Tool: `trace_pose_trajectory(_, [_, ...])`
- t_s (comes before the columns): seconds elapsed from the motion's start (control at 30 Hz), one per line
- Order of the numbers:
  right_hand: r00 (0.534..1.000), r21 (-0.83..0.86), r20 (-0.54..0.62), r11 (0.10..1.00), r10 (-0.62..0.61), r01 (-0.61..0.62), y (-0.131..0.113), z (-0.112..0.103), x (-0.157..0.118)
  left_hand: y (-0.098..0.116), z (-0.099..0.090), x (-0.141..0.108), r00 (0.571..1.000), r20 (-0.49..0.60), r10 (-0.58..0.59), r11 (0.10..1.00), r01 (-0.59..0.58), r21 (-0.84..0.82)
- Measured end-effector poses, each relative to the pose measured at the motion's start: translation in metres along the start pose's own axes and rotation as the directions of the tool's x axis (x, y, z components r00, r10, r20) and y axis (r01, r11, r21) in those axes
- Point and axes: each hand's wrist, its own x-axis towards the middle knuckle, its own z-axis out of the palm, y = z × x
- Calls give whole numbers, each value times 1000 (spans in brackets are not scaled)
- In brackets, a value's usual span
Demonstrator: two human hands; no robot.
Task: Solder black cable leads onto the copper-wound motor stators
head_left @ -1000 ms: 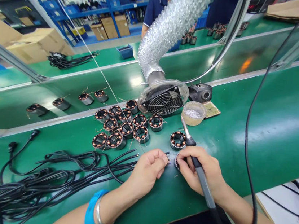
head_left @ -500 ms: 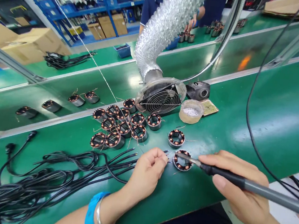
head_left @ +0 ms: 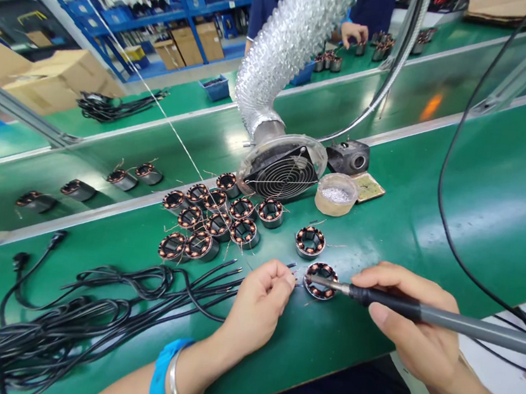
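Observation:
My left hand [head_left: 262,302] is closed in a pinch on the end of a black power cord [head_left: 291,266]; its thin wire ends poke out past the fingertips towards a stator. My right hand [head_left: 418,337] grips a soldering iron [head_left: 477,325] by its dark handle, pen-like. The iron's metal tip reaches over the near copper-wound stator [head_left: 320,295], at its left rim; whether it touches a wire is too small to tell. Just behind stands a second stator [head_left: 309,249]. Several other cord ends [head_left: 222,277] lie left of my left hand.
Several stators [head_left: 199,247] cluster beyond my left hand. A fume-extractor fan [head_left: 289,175] on a silver duct stands behind, beside a round tub [head_left: 336,201] and a black iron holder [head_left: 351,158]. Tangled cords [head_left: 59,332] cover the left bench. Across the partition, a co-worker's hand [head_left: 354,34] handles stators.
The iron and my right hand have shifted slightly left, the tip moving to the stator's left rim. My left hand holds still. The co-worker's hand has moved right.

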Motion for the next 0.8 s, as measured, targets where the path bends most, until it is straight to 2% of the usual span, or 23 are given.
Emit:
trace_pose_trajectory(0.2, [997,-43,56,997,-61,63,-10,4,4,-1,-1,-1,1000,6,1,1000,-1,1])
trace_pose_trajectory(0.43, [994,-23,-6,994,-106,106,-13,10,-3,-1,-1,-1,1000,12,11,1000,-11,20])
trace_pose_trajectory(0.63, [988,-34,23,987,-156,156,-13,11,-2,-1,-1,-1,1000,15,19,1000,-19,24])
trace_pose_trajectory(0.8, [987,-46,-10,986,-161,161,-16,10,-3,-2,-1,-2,1000,11,14,1000,-15,25])
